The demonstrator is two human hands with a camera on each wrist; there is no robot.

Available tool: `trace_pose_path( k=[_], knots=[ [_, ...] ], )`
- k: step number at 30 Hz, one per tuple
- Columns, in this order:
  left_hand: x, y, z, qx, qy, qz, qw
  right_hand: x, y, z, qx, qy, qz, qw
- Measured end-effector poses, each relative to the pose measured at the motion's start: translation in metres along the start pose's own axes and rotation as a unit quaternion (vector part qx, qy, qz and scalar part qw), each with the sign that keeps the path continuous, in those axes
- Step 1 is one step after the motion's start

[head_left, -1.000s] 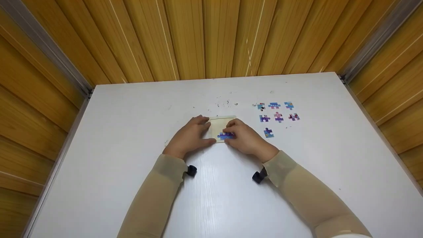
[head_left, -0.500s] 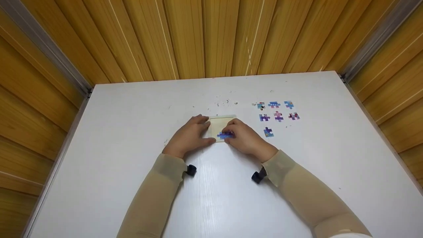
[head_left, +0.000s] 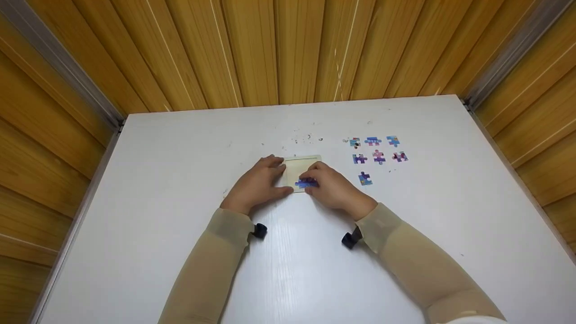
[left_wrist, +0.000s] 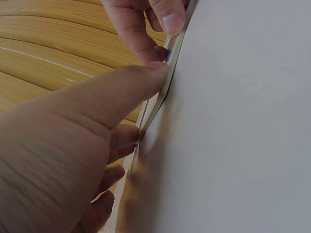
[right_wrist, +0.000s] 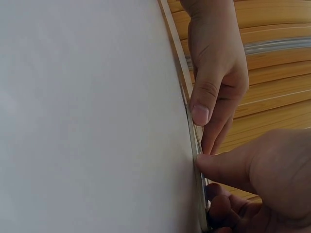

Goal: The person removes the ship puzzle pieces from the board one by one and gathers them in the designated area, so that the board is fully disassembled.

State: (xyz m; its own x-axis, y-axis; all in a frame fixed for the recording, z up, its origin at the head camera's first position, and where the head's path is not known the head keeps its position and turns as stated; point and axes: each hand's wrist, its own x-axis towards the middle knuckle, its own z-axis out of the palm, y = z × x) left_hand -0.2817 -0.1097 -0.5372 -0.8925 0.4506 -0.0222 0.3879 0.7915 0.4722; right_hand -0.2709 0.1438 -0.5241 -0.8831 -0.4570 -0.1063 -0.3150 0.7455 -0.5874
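Observation:
A small cream puzzle tray (head_left: 297,169) lies on the white table. My left hand (head_left: 258,184) grips its left side, thumb at the near corner and fingers along the far left edge. In the left wrist view the left thumb (left_wrist: 131,90) bears on the tray's rim. Blue-purple jigsaw pieces (head_left: 302,184) sit along the tray's near edge. Over their right end my right hand (head_left: 333,185) curls, pinching a jigsaw piece mostly hidden under its fingers. In the right wrist view the right thumb (right_wrist: 228,167) touches the near rim, with the fingers curled behind it.
Several loose jigsaw pieces (head_left: 379,156) lie spread in rows right of the tray. Dark specks (head_left: 309,136) mark the white table (head_left: 189,148) behind the tray. Wood-panelled walls (head_left: 256,54) stand along the table's back and sides.
The right fingertips have shifted slightly left over the pieces in the tray. The left hand keeps its grip on the tray, and the loose pieces stay where they were.

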Motion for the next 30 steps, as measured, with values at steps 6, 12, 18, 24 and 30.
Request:
trace_pose_path(
  k=[6,12,18,24,30],
  knots=[
    [-0.0001,0.0002,-0.0002,-0.002,0.0,-0.005,1.0,0.002,0.001,0.002,0.005,0.003,-0.001,1.0],
    [-0.0005,0.0003,-0.0003,-0.003,-0.001,-0.009,1.0,0.0025,0.0005,0.0021,0.016,0.005,0.002,0.9999],
    [-0.0012,0.0003,0.0003,-0.006,-0.001,-0.009,0.9999,0.0026,0.001,0.003,0.028,0.008,0.008,0.9995],
    [-0.001,0.0012,0.0006,-0.011,0.001,-0.011,0.9999,0.0016,0.001,0.0027,0.035,0.008,0.013,0.9993],
    [0.0007,0.0015,0.0003,-0.008,0.002,-0.013,0.9999,0.001,0.0013,0.0018,0.034,0.013,0.005,0.9993]
  ],
)
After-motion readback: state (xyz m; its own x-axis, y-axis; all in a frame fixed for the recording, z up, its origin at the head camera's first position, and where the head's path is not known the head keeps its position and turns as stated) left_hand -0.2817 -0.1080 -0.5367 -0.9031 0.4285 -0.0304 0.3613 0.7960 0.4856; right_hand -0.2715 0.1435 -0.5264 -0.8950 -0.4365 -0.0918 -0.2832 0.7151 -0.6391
